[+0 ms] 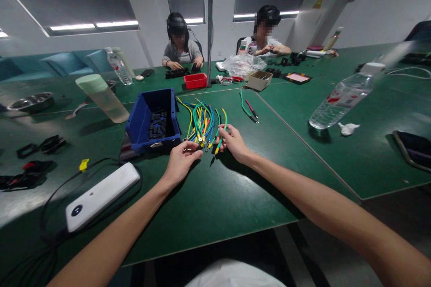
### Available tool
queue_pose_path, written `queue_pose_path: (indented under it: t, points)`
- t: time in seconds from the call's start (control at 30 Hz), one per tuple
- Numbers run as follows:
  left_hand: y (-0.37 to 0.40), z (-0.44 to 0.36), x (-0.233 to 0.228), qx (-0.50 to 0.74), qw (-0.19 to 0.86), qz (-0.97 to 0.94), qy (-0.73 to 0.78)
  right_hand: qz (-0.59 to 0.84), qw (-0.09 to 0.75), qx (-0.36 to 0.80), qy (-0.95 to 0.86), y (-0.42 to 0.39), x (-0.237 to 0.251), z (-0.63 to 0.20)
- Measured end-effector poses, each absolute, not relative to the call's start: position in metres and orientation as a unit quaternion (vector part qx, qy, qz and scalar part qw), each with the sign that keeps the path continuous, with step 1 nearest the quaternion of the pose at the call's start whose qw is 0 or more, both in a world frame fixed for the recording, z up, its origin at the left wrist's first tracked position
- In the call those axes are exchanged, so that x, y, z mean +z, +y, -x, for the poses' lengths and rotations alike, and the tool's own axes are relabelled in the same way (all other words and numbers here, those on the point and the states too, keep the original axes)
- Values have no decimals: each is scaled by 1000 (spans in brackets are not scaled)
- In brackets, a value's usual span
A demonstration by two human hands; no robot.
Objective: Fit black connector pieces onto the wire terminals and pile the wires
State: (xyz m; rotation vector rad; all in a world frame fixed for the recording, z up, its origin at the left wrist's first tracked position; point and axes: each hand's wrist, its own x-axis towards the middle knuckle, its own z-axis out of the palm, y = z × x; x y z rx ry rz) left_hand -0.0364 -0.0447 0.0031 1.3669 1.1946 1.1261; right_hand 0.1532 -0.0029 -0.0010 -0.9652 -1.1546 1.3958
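My right hand [233,143] pinches a green-and-yellow wire [221,138] with a terminal at its lower end, held upright above the table. My left hand [183,160] is closed, thumb against fingers, near the lower ends of the wires; a small dark thing shows at its fingertips, too small to name. Just beyond both hands lies a loose bundle of yellow, green and blue wires [203,119] with ring terminals. To the left of the bundle stands a blue bin [138,121] holding black sleeves [157,124]. Two wires with black sleeves [252,115] lie apart at the right.
A white power bank [103,197] with black cables lies at the left front. A green-lidded bottle [104,98] leans behind it. Water bottle [343,98] and phone [414,148] are at right. Farther back are a red tray [195,81], a metal pole [210,27] and two people working.
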Motion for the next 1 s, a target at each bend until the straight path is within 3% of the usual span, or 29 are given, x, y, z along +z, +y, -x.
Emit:
queue_pose_path:
  t: [0.4,1.0]
  points:
    - [-46,40,1,464,393,-629,484,359,504,603,-504,-5,-1,-155]
    - [-44,39,5,519,396,-582,485,369,550,591,-461,-11,6,-150]
